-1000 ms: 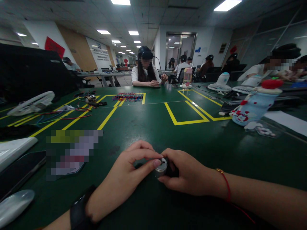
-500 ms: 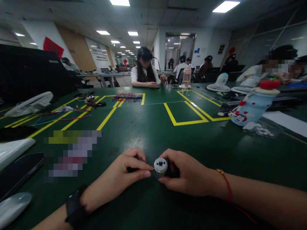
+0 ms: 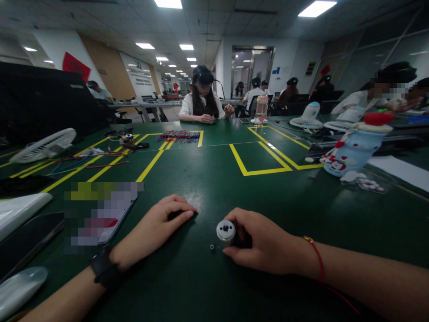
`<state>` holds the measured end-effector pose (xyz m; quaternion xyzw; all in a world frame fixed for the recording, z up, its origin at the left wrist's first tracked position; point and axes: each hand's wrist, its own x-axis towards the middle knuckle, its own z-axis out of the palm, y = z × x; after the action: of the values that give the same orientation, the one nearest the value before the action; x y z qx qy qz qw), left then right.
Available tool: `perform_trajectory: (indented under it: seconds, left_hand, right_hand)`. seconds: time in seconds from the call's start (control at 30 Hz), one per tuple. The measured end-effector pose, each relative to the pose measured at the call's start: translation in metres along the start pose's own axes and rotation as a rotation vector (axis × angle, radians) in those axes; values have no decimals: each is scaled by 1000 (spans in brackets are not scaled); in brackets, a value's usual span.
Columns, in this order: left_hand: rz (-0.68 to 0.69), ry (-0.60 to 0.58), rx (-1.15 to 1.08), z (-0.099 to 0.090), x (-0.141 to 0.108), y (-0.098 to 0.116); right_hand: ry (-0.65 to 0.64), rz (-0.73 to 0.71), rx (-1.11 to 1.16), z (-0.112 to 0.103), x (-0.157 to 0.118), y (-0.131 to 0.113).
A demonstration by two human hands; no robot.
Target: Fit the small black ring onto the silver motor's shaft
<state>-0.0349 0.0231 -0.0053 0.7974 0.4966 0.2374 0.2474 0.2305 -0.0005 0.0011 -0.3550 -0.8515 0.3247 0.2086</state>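
A silver metal cylinder (image 3: 225,231) with dark holes in its top face stands upright near the front of the green table (image 3: 187,179). My right hand (image 3: 254,239) wraps round its right side, thumb in front and fingers behind. On the tabletop just left of the cylinder lies a tiny metal piece (image 3: 212,247), touched by neither hand. My left hand (image 3: 167,219) rests farther left, its thumb and fingertips close together; whether anything is between them cannot be made out.
At left are a phone (image 3: 124,219), a white mouse (image 3: 22,290) and a white fan (image 3: 47,145). Wires (image 3: 179,136) lie farther back. A blue bottle (image 3: 351,150) stands at right. Across the table sits a person (image 3: 203,105).
My left hand has moved left and away from the cylinder. The tiny metal piece now shows on the table beside the cylinder. My right hand keeps its hold.
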Motion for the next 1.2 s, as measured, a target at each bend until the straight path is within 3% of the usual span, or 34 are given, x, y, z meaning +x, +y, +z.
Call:
perform_trajectory:
  seconds: [0.17,0.4,0.63,0.8,0.93,1.1,1.2]
  left_hand:
    - [-43,65,52,-7,4,-18]
    - [-22,67,74,-5,2,-17]
    - [96,-160,95,0,-7,12]
    - [137,-203,33,14,-13,33]
    - [133,-159,-115,20,-11,41]
    - [76,35,-279,15,-7,52]
    - [86,75,-296,15,-8,59]
  right_hand:
    - [-4,-4,-4,0,0,-1]
    - [-10,5,-4,-1,0,0]
    - [-2,9,-6,1,0,0]
    - [10,-13,9,2,1,2]
    - [23,-8,-2,3,2,2]
    - [35,-47,-31,3,3,-1]
    - [38,-75,-63,3,3,-1]
